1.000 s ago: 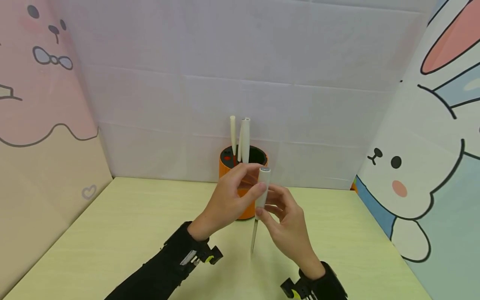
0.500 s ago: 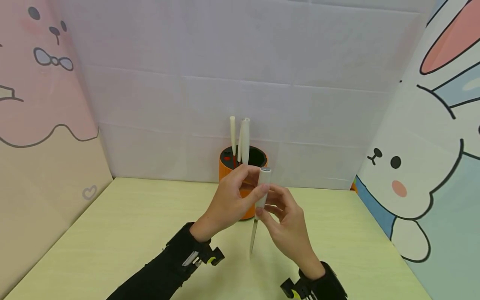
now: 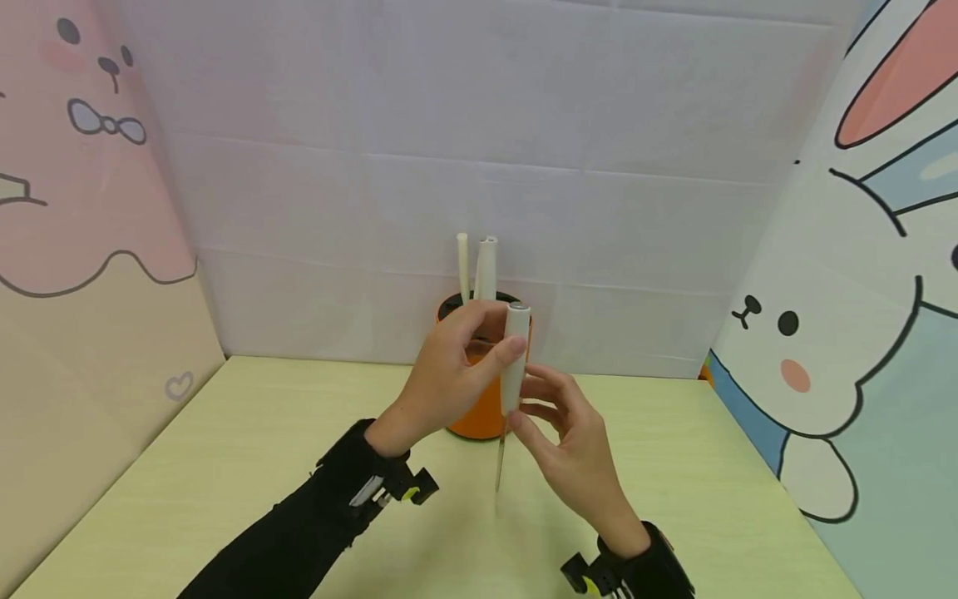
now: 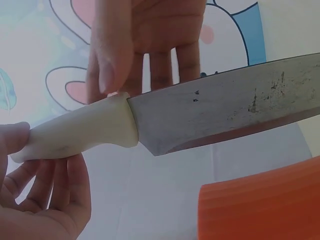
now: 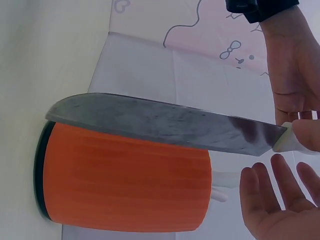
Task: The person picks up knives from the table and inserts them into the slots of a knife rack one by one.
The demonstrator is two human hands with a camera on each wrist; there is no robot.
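Upright with its blade pointing down, a kitchen knife (image 4: 235, 107) with a white handle (image 3: 513, 358) is in front of the orange knife holder (image 5: 125, 175). My left hand (image 3: 451, 366) pinches the upper end of the handle between thumb and fingers. Close beside the handle's lower end, my right hand (image 3: 565, 433) has its fingers loosely spread. In the right wrist view its fingers (image 5: 285, 185) are apart from the knife, while the thumb (image 5: 306, 134) overlaps the handle near the blade. The left wrist view shows that thumb tip just at the handle's edge.
White handles (image 3: 486, 268) of other utensils stick up from the holder's black top, and the holder stands near the back wall (image 3: 636, 249). Pale wood-look tabletop (image 3: 314, 416) lies below. Cartoon-printed panels (image 3: 808, 333) flank both sides.
The knife has risen a little and shifted slightly left with my left hand. My right hand stays almost in place, now lower along the handle.
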